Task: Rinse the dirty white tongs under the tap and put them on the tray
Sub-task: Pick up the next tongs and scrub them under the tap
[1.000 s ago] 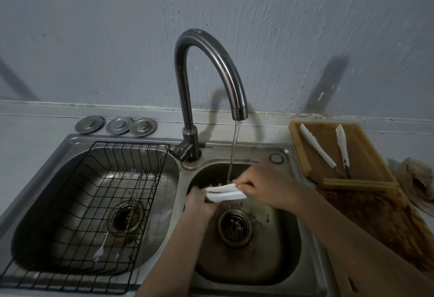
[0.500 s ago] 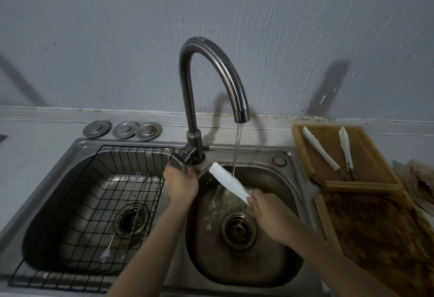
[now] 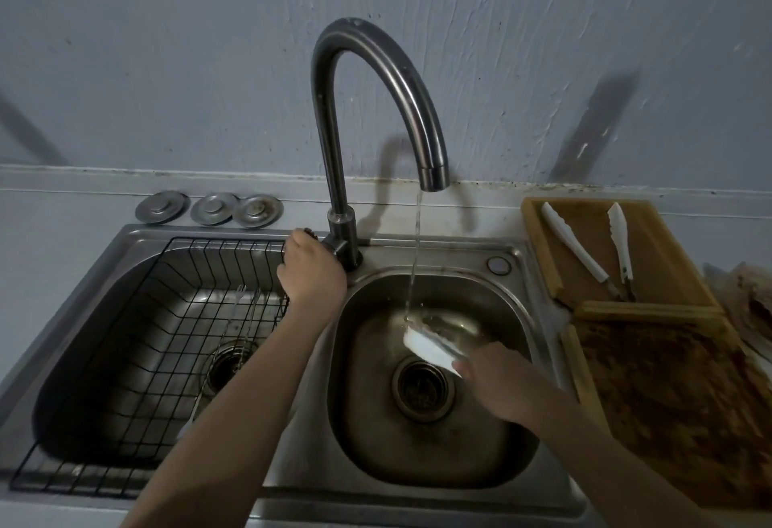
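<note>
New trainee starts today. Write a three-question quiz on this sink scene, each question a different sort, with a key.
1. True or false: water is running from the curved steel tap.
2. Which hand holds the white plastic tongs? A left hand B right hand
3. Fill in: ___ white tongs lie on the wooden tray.

Key: 1 true; 2 B; 3 two. The left hand's grip is on the tap handle.

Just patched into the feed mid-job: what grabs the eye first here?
The curved tap stands centre frame, its thin stream of water falling onto the white tongs that the right hand holds over the right basin. The left hand grips the tap's base. At far right, two more white tongs lie on the wooden tray.
</note>
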`<state>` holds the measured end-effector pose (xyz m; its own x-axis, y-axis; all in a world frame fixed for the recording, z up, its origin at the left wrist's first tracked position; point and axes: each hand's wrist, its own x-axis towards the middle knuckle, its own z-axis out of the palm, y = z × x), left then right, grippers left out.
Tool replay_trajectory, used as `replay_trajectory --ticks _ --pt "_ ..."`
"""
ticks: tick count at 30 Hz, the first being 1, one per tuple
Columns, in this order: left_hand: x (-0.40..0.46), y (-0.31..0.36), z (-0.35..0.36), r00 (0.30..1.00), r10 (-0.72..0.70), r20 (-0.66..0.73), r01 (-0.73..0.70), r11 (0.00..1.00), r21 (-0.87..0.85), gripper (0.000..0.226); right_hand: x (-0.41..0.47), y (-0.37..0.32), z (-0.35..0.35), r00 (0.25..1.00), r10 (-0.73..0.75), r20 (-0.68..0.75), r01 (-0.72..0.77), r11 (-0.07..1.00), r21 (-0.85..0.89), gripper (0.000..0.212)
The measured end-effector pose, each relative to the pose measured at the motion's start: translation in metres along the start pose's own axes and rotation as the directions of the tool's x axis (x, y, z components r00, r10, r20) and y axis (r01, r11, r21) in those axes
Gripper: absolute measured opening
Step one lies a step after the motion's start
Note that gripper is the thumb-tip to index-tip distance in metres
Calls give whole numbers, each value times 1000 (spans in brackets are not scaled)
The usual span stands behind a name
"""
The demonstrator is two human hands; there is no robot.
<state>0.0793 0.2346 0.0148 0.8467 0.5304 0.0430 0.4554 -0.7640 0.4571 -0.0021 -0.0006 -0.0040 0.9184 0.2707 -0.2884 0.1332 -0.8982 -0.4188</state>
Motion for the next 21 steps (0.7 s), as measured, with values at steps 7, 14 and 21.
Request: replay_trajectory --ticks 7,14,21 --pt "2 3 1 1000 17 -17 -16 997 75 36 2 -5 10 999 44 31 -41 996 -85 41" --pt "1 2 3 999 11 -32 -11 1000 25 33 13 3 14 983 140 -116 -135 990 46 40" --pt "-1 3 2 1000 1 -21 -1 1000 11 32 12 15 21 989 141 49 -141 990 -18 38"
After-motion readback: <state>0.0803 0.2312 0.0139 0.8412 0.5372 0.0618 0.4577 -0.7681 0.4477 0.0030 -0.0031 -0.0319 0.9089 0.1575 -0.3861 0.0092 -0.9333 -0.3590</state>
